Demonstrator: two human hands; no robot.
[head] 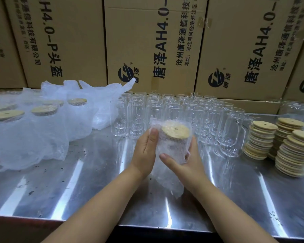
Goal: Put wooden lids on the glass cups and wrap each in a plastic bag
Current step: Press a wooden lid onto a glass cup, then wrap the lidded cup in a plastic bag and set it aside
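1. The left hand (146, 149) lies against the left side of a glass cup (172, 146). Its thumb points up along the wrapping, and its fingers are hidden behind the cup.
2. The right hand (188, 162) grips the same cup from the right and below, with its thumb laid across the front.
3. The cup is held between both hands just above the surface (77, 181), tilted toward the camera.
4. A wooden lid (175, 131) sits on the cup's mouth.
5. A bubbled plastic bag (170, 185) covers cup and lid, and its loose end hangs down below the hands.
6. Rows of empty glasses (174, 109) stand upright just behind the held cup.
7. Stacks of spare lids (260, 139) stand at the right, beside the glasses.
8. At the left, wrapped cups (44, 110) with lids on stand among a heap of loose bags (95, 102).
9. Printed cardboard boxes (147, 41) form a wall along the far edge.
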